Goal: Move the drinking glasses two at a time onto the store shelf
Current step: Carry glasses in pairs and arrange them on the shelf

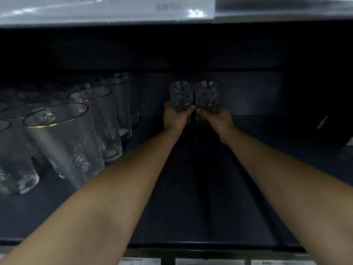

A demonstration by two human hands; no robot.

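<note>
Two patterned glasses (194,96) side by side, touching, deep on the shelf (191,207); tall glasses (91,119) rowed at left.

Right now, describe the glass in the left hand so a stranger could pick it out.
Look deep into the dark store shelf, right of the row of tall smooth glasses. Two short patterned glasses stand side by side there; the left glass is the one gripped by the left hand, beside its twin.

I see tall clear tumblers (63,138) lined along the left edge of the shelf (191,207), price tags (210,262) below its front edge, and a blurred white sign (107,8) overhead.
</note>
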